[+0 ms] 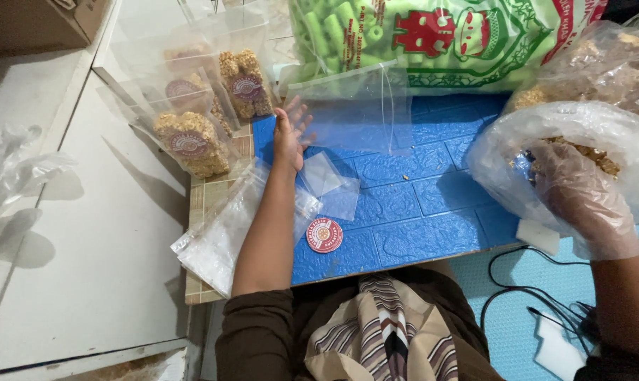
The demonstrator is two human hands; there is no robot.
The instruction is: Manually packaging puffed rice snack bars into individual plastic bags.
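The left hand (290, 135), fingers spread wide, touched one empty clear pouch (358, 113) on the blue counter (432, 204); the gloved right hand (580, 194) reached inside a snack bag (545, 134) (grip unclear); three filled pouches (192, 141) stood nearby

The left hand (290, 134) rests at the left edge of an upright empty pouch (355, 113), which stands on the mat (432, 204). Filled pouches (207, 106) stand left of it, a sticker roll (324, 236) lies nearer the person, and a stack of flat bags (221, 240) lies to the left. At right, the right hand (580, 197) reaches inside a large snack bag (580, 134). Behind lies a big sack (439, 39).
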